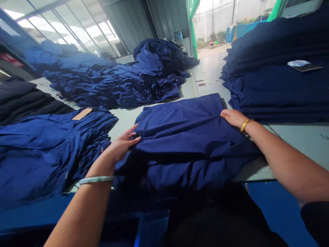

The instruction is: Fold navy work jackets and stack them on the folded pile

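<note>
A dark blue garment (180, 130) lies spread on the table in front of me, its near part hanging over the front edge. I cannot tell what kind of garment it is. At its left edge is my left hand (124, 140), fingers apart and stretched toward the cloth, with a pale bangle on the wrist. My right hand (232, 117) pinches the garment's right edge between thumb and fingers; a gold bracelet circles that wrist.
Neatly stacked dark blue garments (277, 85) stand at the right, a small printed card (304, 65) on them. A loose heap of blue garments (115, 82) fills the back left. Nearer left lies another blue pile (51, 144) with a tan tag (82, 114), beside black garments (23, 99).
</note>
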Demonstrator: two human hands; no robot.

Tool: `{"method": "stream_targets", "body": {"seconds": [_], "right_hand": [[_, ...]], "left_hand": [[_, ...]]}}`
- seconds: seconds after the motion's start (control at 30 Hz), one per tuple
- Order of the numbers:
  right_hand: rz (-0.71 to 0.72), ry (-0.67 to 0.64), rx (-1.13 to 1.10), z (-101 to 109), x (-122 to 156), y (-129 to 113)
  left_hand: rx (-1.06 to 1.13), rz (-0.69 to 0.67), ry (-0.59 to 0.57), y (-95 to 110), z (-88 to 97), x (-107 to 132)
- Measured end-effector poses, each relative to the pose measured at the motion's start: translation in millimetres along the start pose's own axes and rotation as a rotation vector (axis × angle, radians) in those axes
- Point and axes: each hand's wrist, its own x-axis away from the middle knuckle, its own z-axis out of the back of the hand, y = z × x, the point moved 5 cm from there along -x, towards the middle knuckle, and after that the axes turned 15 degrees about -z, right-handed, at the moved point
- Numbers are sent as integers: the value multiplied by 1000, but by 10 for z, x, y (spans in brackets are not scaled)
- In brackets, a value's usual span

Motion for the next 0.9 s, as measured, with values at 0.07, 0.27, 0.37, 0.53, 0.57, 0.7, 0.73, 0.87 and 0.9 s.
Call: {"method": "stream_targets", "body": {"seconds": [0.07, 0.27, 0.37, 0.53, 0.57, 0.7, 0.73, 0.87, 0.9], "right_hand": [[-16, 34, 73, 18, 28, -23], [218, 136, 38, 320, 395, -380], [412, -79, 71, 217, 699, -672], [384, -477, 352, -277, 987, -772], [376, -516, 379, -343, 1002, -762], [402, -573, 388, -368, 1004, -719], [408, -583, 381, -325, 1005, -707], [443, -522, 243, -57, 985, -722], [435, -447, 201, 4, 954, -729]], "left_hand": [[-264, -44, -23, -7, -13, 19], [-601, -484, 48, 665, -289, 187], [-615, -607, -192, 855, -607, 206], [-804, -427, -556, 560, -988, 235], [-823, -408, -578, 495, -1019, 248], [-852, -431, -568, 382, -1048, 272], [-847, -434, -567, 383, -1043, 272], [-767, -431, -554, 463, -964, 265], [-754, -431, -532, 491, -925, 262]]}}
